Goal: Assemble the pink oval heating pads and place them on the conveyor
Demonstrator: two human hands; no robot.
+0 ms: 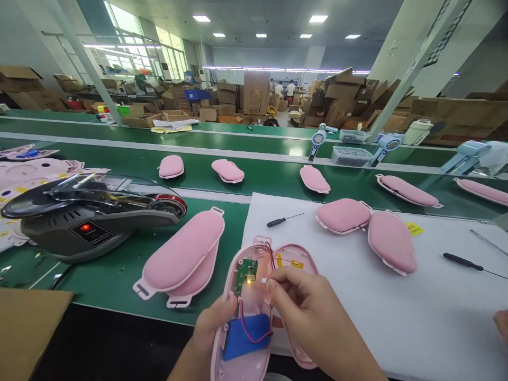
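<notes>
My left hand (214, 320) grips the left edge of an opened pink plastic casing (265, 304), thumb over its rim. Inside that half sit a green circuit board (245, 272) with a glowing yellow light and a blue battery pack (246, 337) with red and black wires. Between thumb and forefinger, my right hand (304, 304) pinches a small white wire connector (264, 281) beside the board. The other casing half, with strips of yellow tape (291, 262), lies open to the right, partly hidden behind my right hand.
Left stands a dark tape dispenser (95, 217) with a red light, beside stacked pink casings (184, 251). Screwdrivers (278, 221) and more pink casings (343, 215) lie on the white sheet (337, 286). Further pink pieces line the green belt (270, 180). Another person's fingers (502, 323) show at right.
</notes>
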